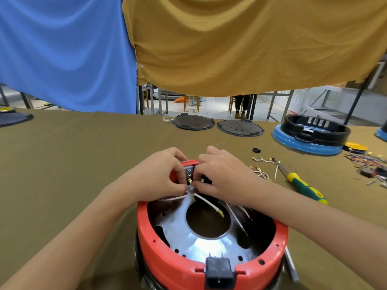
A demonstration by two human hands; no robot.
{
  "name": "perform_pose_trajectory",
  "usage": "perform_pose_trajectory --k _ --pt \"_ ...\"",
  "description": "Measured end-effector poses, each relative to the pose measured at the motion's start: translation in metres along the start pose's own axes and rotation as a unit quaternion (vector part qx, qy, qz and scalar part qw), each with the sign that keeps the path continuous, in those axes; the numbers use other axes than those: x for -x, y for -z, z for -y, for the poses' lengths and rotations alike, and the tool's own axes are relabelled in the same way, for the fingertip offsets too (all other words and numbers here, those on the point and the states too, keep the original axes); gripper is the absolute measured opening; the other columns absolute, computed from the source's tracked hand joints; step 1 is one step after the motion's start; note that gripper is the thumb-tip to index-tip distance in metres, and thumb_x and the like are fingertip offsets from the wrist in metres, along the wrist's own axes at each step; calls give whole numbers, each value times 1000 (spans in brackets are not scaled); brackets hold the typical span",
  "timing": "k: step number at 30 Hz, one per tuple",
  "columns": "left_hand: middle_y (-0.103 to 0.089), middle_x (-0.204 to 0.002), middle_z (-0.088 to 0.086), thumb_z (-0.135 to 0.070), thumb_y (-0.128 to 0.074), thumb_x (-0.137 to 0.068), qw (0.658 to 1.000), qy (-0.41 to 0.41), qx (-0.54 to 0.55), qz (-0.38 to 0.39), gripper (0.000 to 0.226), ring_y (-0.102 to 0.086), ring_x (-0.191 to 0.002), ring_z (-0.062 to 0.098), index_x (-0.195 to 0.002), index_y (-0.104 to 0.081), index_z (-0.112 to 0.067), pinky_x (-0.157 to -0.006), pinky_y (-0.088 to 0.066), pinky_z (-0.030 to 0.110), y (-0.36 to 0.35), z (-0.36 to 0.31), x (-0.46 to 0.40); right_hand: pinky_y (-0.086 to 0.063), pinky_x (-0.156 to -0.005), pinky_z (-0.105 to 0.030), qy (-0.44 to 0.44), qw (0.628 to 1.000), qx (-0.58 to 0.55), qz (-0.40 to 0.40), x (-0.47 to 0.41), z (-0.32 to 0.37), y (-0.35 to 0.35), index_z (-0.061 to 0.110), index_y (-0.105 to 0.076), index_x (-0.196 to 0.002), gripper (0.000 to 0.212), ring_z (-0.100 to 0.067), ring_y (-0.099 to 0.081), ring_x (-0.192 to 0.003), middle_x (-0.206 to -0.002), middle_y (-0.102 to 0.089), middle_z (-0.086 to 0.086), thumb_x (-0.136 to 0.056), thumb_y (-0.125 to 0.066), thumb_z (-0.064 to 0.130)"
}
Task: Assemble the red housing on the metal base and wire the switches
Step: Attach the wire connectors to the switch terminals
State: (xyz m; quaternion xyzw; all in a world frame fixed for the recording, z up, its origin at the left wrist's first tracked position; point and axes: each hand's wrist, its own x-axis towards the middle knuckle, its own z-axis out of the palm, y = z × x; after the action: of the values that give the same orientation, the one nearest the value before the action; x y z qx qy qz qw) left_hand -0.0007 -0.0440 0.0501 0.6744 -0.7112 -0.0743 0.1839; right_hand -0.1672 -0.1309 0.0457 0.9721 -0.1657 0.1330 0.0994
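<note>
The red housing point(159, 245) is a round ring that sits around a shiny metal base point(182, 229) with a large centre hole, close to me. A black power socket point(218, 273) is set in its near wall. At its far wall my left hand point(161, 174) and my right hand point(222, 174) meet at a grey switch point(189, 172) with brass terminals. My left fingers pinch a white wire point(173, 198) at the switch's lower terminal. My right fingers press on the switch from the right. Another white wire point(207, 203) with a brass end lies loose over the hole.
A green-and-yellow screwdriver point(303, 185) and loose white wires with brass terminals point(261, 168) lie to the right. Further right lies a tangle of coloured wires point(368, 162). Two dark round plates point(192, 122) and a blue-and-black housing point(312, 135) stand at the back. Blue and tan cloths hang above.
</note>
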Motion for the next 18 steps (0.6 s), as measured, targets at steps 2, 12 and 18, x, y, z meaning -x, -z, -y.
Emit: perform_pose_trajectory --k 2,12,18 --pt "-49 -124 -16 -38 -76 -81 1000 -3 -5 -3 16 -50 -98 0 -67 -71 -32 -85 -38 21 0 0 0 -31 -69 -31 5 1000 7 -6 0 1 -1 21 -70 -93 25 -11 -29 -85 -80 -42 9 -96 -53 39" --pt "-49 -123 -15 -36 -75 -82 1000 -11 -14 -7 20 -50 -92 -1 -64 -66 -35 -86 -41 23 -2 1 -1 -38 -73 -35 7 1000 8 11 -1 0 -2 21 -70 -94 26 -12 -29 -86 -84 -50 7 -94 -53 40" --pt "-49 -120 -16 -39 -75 -82 1000 -16 -13 -10 21 -51 -91 -1 -63 -65 -35 -83 -39 21 -2 1 -2 -33 -70 -34 7 999 36 -6 -1 1 -3 18 -67 -87 28 -18 -41 -90 -82 -47 6 -96 -49 37"
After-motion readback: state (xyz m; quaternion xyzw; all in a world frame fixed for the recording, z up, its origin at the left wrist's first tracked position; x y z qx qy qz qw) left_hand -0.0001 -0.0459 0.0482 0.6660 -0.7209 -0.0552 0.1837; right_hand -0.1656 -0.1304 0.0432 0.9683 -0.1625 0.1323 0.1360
